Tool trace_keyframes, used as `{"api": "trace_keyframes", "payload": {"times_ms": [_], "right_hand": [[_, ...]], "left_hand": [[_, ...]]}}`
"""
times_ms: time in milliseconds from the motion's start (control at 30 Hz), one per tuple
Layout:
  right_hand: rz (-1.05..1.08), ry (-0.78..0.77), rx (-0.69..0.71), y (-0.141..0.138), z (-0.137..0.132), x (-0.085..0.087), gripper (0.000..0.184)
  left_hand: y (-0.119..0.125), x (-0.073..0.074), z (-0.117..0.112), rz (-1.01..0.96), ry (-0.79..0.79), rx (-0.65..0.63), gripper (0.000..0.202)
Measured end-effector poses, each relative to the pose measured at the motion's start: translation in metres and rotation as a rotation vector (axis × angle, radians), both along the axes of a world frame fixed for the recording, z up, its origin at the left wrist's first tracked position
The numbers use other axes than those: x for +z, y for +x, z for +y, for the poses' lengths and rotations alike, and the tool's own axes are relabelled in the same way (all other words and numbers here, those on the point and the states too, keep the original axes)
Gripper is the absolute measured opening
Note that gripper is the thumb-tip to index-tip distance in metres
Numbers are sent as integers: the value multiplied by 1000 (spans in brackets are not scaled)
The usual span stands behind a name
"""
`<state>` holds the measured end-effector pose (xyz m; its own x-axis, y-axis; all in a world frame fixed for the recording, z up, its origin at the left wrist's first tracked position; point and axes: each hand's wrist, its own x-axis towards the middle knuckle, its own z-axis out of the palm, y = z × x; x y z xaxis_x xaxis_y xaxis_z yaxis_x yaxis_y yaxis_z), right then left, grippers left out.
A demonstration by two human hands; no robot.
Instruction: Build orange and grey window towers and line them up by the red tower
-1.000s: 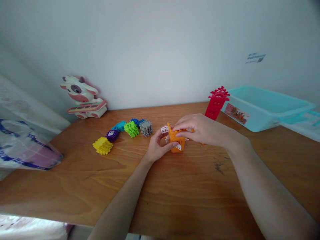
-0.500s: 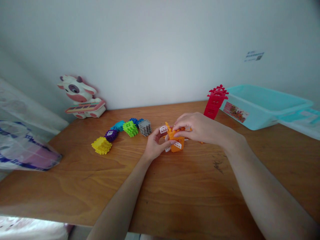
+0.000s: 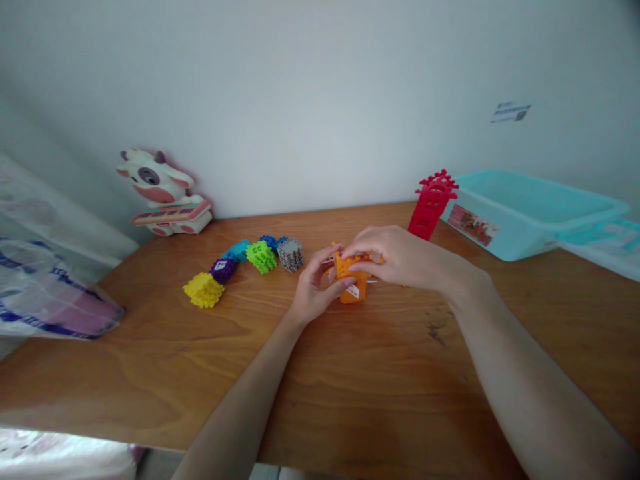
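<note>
Logging left to right across the wooden table (image 3: 125, 380): a plastic bag (image 3: 45, 300) with blue print sits beside the table's left edge, and a cow-shaped toy (image 3: 160, 193) stands at the far corner against the wall. Next we note a loose row of interlocking plastic blocks: a yellow cluster (image 3: 203, 290), a purple cluster (image 3: 223, 269), a teal cluster (image 3: 237, 251), a lime-green cluster (image 3: 261, 257), a blue cluster (image 3: 270, 241) and a grey cluster (image 3: 290, 255). Just right of these, our left hand (image 3: 317, 287) curls around the left side of an orange block model (image 3: 349, 288) with white window pieces. Our right hand (image 3: 400, 257) arches over its top, so the two hands press it between them near mid-table; we cannot tell whether it touches the wood. Farther right, a red block tower (image 3: 431, 207) stands upright just beside a turquoise plastic tub (image 3: 530, 227), and a small paper label (image 3: 510, 112) marks the wall above.
</note>
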<state>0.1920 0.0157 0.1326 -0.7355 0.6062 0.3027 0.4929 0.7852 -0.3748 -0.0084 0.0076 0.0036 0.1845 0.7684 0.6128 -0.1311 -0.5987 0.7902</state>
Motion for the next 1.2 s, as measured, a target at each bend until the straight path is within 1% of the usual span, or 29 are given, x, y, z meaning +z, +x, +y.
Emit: {"api": "trace_keyframes", "payload": {"times_ms": [67, 233, 467, 600, 667, 933, 1067, 1200], "right_hand": [[1, -5, 5, 0, 0, 0, 20], [3, -31, 14, 0, 0, 2, 18], [2, -21, 14, -1, 0, 1, 18], [-6, -23, 23, -2, -2, 4, 18], [-17, -22, 23, -2, -2, 5, 18], [-11, 28, 11, -3, 0, 1, 18], [-2, 17, 12, -5, 1, 0, 18], [34, -41, 25, -1, 1, 2, 19]], "left_hand": [[-1, 0, 1, -19, -5, -13, 59], [-1, 3, -1, -44, -48, -54, 62], [-3, 1, 0, -69, -108, -70, 58], [-3, 0, 1, -104, -103, -32, 53], [-3, 1, 1, -94, -103, -22, 52], [-2, 11, -3, -53, -141, -65, 43], [-3, 10, -4, -35, -127, -71, 42], [-4, 7, -3, -20, -91, -64, 44]]}}
